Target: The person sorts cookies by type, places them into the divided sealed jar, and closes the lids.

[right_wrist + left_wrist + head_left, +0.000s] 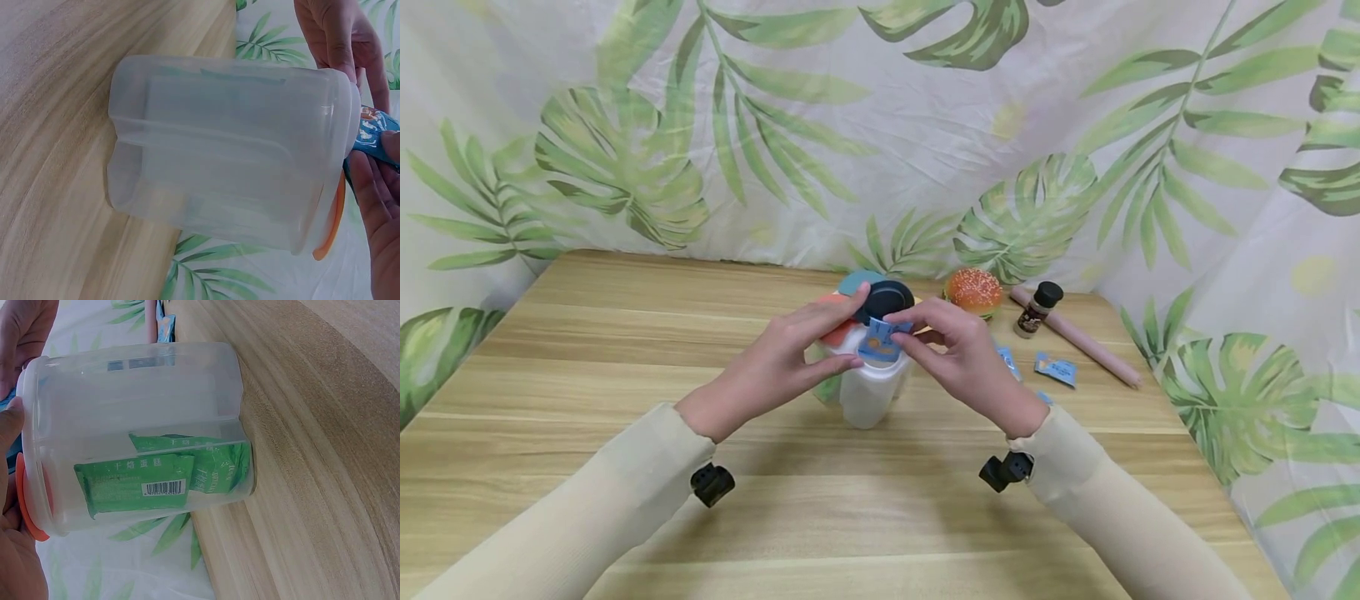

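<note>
A translucent plastic storage container (871, 398) with several coloured flip lids stands upright on the table. My left hand (778, 354) reaches over it with fairly straight fingers. Its fingertips touch the raised dark lid (891, 298), and its thumb lies near the white rim (28, 434). My right hand (958, 346) pinches a small blue packet (880, 340) between thumb and fingers, right above the opening. Green packets (137, 481) with a barcode show through the wall on one side. An orange lid (334, 219) covers part of the top.
To the right lie more blue packets (1056, 369). Behind them are a toy-like burger (973, 292), a small black-capped jar (1037, 310) and a pinkish rod (1086, 342) near the table's right edge. A leaf-print cloth (820, 150) hangs behind the wooden table (625, 350).
</note>
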The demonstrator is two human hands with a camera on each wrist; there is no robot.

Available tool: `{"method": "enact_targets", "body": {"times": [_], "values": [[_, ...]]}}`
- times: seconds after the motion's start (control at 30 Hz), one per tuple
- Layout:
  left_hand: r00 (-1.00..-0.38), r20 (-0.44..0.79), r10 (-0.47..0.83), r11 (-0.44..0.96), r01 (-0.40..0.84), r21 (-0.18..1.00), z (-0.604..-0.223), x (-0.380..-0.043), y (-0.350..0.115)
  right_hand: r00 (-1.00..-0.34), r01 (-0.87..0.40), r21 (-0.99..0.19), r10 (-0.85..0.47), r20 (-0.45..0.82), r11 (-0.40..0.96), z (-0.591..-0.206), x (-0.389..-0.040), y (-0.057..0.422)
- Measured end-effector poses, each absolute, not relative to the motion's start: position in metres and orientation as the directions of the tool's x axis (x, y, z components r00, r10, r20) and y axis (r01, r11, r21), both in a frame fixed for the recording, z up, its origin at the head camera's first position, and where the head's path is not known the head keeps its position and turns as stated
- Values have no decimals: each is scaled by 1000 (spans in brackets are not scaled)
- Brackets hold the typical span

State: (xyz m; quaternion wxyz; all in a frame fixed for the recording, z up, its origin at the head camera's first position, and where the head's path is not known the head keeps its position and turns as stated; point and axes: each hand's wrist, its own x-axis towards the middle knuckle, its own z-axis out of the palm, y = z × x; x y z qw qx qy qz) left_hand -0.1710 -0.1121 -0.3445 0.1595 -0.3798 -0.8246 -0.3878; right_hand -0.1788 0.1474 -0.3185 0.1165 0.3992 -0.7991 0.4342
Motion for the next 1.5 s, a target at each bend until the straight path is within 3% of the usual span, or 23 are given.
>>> {"method": "enact_targets", "body": {"times": [0.4,0.9,1.5], "values": [[-659,559,503,401,751,525,-345,-172,-112,-565,-820,-441,-635,527,365,-323,-180,152],[-666,553,500,419,745,519,-345,-171,-112,-532,-841,-362,-740,413,402,-314,-180,152],[-661,552,508,416,750,514,-345,-172,-111,-502,-863,-275,-780,372,424,-312,-179,152]]}}
